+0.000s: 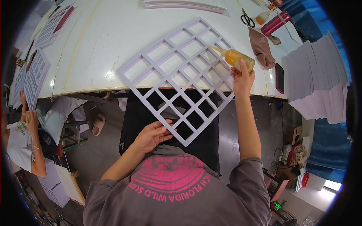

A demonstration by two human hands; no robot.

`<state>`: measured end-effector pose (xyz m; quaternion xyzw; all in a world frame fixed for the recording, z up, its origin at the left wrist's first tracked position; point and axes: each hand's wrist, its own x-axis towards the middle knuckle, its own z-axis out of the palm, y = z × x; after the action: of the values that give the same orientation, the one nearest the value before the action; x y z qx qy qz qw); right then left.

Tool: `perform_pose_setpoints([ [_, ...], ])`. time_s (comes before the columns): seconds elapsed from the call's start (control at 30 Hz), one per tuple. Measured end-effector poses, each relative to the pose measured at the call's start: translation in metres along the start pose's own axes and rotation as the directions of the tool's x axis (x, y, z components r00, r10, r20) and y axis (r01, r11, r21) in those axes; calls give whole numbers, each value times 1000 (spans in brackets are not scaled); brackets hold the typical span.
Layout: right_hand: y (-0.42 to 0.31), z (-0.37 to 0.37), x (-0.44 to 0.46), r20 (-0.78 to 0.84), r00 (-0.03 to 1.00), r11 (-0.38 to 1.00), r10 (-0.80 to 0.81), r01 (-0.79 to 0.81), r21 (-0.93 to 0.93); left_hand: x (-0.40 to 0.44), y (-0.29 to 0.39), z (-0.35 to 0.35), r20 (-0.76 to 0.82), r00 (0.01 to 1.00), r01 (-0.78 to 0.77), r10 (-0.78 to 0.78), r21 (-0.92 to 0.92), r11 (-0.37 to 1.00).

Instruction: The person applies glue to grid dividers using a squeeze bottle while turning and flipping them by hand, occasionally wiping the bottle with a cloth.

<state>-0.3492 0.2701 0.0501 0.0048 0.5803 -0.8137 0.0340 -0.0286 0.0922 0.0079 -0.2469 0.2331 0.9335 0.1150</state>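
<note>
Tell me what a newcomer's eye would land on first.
Probably the pale lattice panel, overhanging the white table, the left hand at its lower-left side. Next, the squeeze bottle of amber liquid in the right hand, at the panel's right side. Then the pink print on the gray T-shirt below.

Bright, cool light is washing over the desk [98, 45], with small white glare spots gleaming near its front edge. The liquid in the bottle [241, 60] is glowing amber, and a highlight is running along the flask [276, 23]. Below, the floor [103, 150] is lying in dimmer grey. At lower right a patch [332, 186] is burning out to white, while a sign [277, 205] is shining green. The wide lens is bowing the desk's edge, bending the stack [318, 75] and fading into a black ring. The shirt [177, 199] lettering is reading crisply; the outer margins are looking softer.
</note>
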Motion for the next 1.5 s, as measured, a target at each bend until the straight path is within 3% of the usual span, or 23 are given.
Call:
perform_pose_setpoints([
  [0.17, 7, -1, -5, 20, 1000, 1000, 16, -15, -19, 1, 1, -1, -8, 1000, 4, -4, 15, 1000],
  [0.33, 9, 11, -74, 105, 991, 993, 79, -69, -94, 4, 1, -2, 4, 1000, -1, 1, 33, 999],
  [0.57, 10, 31, -160, 381, 897, 972, 225, -180, -151, 4, 2, 4, -7, 1000, 4, -4, 48, 999],
  [0.67, -7, 29, -160, 424, 762, 835, 490, -550, 22, 4, -1, 5, -24, 997, -73, 73, 30, 997],
  [0.73, -12, 7, -146, 437, 734, 748, 520, -638, 182, 4, 1, 3, -18, 986, -166, 166, -2, 986],
  [0.8, -24, -17, -124, 343, 855, 846, 388, -478, 235, 0, 9, 1, -61, 970, -236, 236, 3, 972],
  [0.87, -38, -40, -102, 107, 968, 951, 229, -246, 190, -4, 16, -5, -84, 954, -283, 287, 48, 958],
  [0.93, -45, -71, -73, 16, 999, 990, 42, -43, 132, -7, 21, -11, -112, 950, -288, 291, 41, 957],
  [1.03, -51, -112, -40, -183, 978, 995, -100, 96, -35, -10, 23, -14, -92, 963, -251, 253, 27, 968],
  [1.33, -55, -137, -25, -189, 972, 983, -140, 113, -148, -9, 21, -15, -78, 973, -215, 215, 13, 977],
  [1.5, -53, -130, -66, -132, 989, 985, -69, 47, -165, -9, 22, -18, -67, 974, -218, 217, -9, 976],
])
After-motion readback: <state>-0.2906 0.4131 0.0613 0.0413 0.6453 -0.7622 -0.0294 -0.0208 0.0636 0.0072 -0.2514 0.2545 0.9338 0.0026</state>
